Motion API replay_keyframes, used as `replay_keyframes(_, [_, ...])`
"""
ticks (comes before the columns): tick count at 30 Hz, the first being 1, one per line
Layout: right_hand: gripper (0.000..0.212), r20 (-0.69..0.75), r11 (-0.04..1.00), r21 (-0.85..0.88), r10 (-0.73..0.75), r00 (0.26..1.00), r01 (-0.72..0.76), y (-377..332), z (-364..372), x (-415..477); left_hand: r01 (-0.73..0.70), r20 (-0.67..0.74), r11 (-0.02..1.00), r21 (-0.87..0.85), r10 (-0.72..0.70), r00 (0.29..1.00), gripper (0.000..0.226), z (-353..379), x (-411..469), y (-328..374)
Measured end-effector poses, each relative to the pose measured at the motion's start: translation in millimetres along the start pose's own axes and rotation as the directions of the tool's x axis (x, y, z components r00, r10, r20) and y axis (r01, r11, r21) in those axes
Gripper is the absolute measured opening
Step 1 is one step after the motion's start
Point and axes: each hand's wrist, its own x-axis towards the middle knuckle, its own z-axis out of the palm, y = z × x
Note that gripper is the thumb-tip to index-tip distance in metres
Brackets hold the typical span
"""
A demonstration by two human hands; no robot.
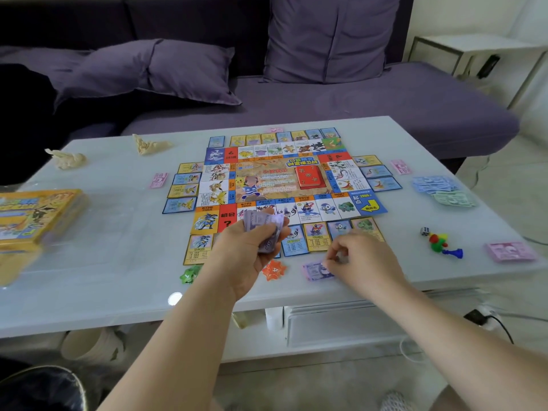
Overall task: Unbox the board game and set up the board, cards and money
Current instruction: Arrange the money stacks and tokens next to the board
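The desk [89, 262] top is smooth and glossy. The board [267, 185] and banknotes [261, 226] look like printed paper; the pawns [439, 243] are shiny plastic, the sofa [355, 105] matt cloth.

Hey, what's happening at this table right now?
A person is setting up a board game. The board lies open on the table, property cards lined along its edges and a red deck at its centre. The left hand grips a wad of purple notes; the right hand pinches a single purple note lying near the table's front edge.
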Motion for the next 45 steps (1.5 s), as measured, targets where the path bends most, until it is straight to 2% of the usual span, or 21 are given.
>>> replay_keyframes(2, [0.011, -0.058, 0.999, -0.015, -0.032, 0.998, 0.031, 0.5, 0.6, 1.8, -0.002, 0.006, 0.999, 0.036, 0.002, 1.000, 0.019, 4.0, -1.0, -2.3])
replay_keyframes(4, [0.006, -0.166, 0.970, 0.230, -0.040, 0.985, 0.079, -1.5, -1.4, 3.3, -0.010, 0.012, 0.997, 0.076, 0.009, 1.000, 0.020, 8.2, -0.7, -5.8])
replay_keyframes(5, [0.007, -0.184, 0.908, 0.412, -0.006, 0.983, 0.083, -4.7, -4.5, 2.8, -0.016, 0.021, 0.995, 0.099, 0.014, 1.000, 0.020, 11.1, -0.5, -8.0])
replay_keyframes(7, [0.021, -0.054, 0.713, 0.701, 0.061, 0.997, -0.005, -13.3, -11.9, 1.3, -0.045, 0.046, 0.982, 0.184, 0.037, 0.998, 0.021, 18.6, 0.2, -13.4])
replay_keyframes(8, [0.026, 0.032, 0.631, 0.773, 0.073, 0.997, -0.071, -17.0, -14.3, 1.5, -0.067, 0.061, 0.969, 0.236, 0.054, 0.997, 0.021, 23.2, 1.2, -16.3])
replay_keyframes(11, [0.027, 0.152, 0.476, 0.856, 0.142, 0.978, -0.202, -17.7, -13.9, 7.9, -0.147, 0.110, 0.920, 0.362, 0.115, 0.987, 0.025, 39.0, 6.4, -19.6])
replay_keyframes(13, [0.025, 0.185, 0.334, 0.910, 0.197, 0.963, -0.244, -14.7, -18.5, 14.9, -0.201, 0.133, 0.894, 0.400, 0.160, 0.978, 0.028, 47.2, 14.3, -17.3])
replay_keyframes(15, [0.020, 0.194, 0.268, 0.931, 0.208, 0.959, -0.246, -9.9, -25.8, 21.9, -0.236, 0.159, 0.874, 0.426, 0.184, 0.970, 0.026, 53.8, 22.8, -14.0])
replay_keyframes(18, [0.017, 0.100, 0.301, 0.936, 0.269, 0.958, -0.183, 7.1, -37.5, 40.3, -0.243, 0.185, 0.886, 0.395, 0.183, 0.966, 0.024, 65.3, 38.9, -8.9])
replay_keyframes(21, [0.014, -0.028, 0.366, 0.922, 0.387, 0.922, -0.126, 40.7, -55.9, 75.0, -0.196, 0.140, 0.931, 0.309, 0.159, 0.977, 0.020, 77.4, 63.1, -1.8])
replay_keyframes(23, [0.008, -0.127, 0.523, 0.845, 0.394, 0.910, -0.109, 68.6, -69.3, 103.6, -0.139, 0.113, 0.969, 0.204, 0.118, 0.987, 0.018, 86.2, 80.1, 1.7])
replay_keyframes(25, [0.014, -0.189, 0.677, 0.726, 0.368, 0.910, -0.123, 95.6, -80.3, 131.5, -0.083, 0.122, 0.990, 0.111, 0.069, 0.990, 0.017, 97.1, 94.5, 2.3])
replay_keyframes(27, [0.017, -0.222, 0.800, 0.578, 0.346, 0.911, -0.162, 122.4, -89.0, 158.4, -0.018, 0.135, 1.000, 0.014, 0.016, 0.991, 0.015, 109.0, 106.9, 1.9])
replay_keyframes(29, [0.018, -0.244, 0.877, 0.440, 0.324, 0.914, -0.193, 145.5, -94.8, 181.7, 0.050, 0.138, 0.995, -0.086, -0.038, 0.990, 0.012, 118.7, 118.6, 1.2])
replay_keyframes(33, [0.027, -0.189, 0.921, 0.312, 0.303, 0.934, -0.235, 178.3, -94.0, 219.7, 0.169, 0.151, 0.947, -0.272, -0.131, 0.980, 0.018, 129.5, 142.2, 2.4])
replay_keyframes(35, [0.028, -0.177, 0.939, 0.241, 0.290, 0.940, -0.245, 189.0, -90.2, 233.0, 0.190, 0.155, 0.934, -0.302, -0.149, 0.977, 0.019, 129.9, 150.1, 4.7])
replay_keyframes(38, [0.022, -0.159, 0.945, 0.144, 0.315, 0.936, -0.293, 203.0, -80.9, 247.3, 0.208, 0.156, 0.932, -0.296, -0.168, 0.973, 0.020, 129.7, 156.9, 7.9])
replay_keyframes(42, [0.029, -0.202, 0.930, 0.006, 0.362, 0.910, -0.368, 206.7, -75.9, 254.7, 0.194, 0.132, 0.945, -0.264, -0.164, 0.978, 0.019, 127.4, 169.2, 7.6])
replay_keyframes(45, [0.019, -0.256, 0.960, 0.102, 0.280, 0.925, -0.262, 184.8, -85.0, 251.9, 0.173, 0.175, 0.970, -0.171, -0.142, 0.974, 0.022, 124.0, 175.9, 4.9])
